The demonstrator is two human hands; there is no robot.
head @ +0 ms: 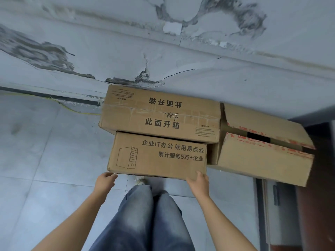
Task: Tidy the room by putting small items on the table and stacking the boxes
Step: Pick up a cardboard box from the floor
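Both hands, left hand [105, 180] and right hand [198, 180], grasp with curled fingers the near bottom corners of a brown cardboard box printed with a computer tower [157, 155], wedged under a taped brown carton [161, 113], beside an open-flapped carton [262, 144] on the right, against the cracked grey wall [163, 51].

The pale grey tiled floor [54, 151] runs up to a cracked, stained wall at the far side. On it, at the foot of the wall, stands a stack of cardboard boxes [159, 134], and touching it on the right lies a larger box [262, 158] with loose flaps. A thin yellow cable [72, 109] trails along the far left edge.
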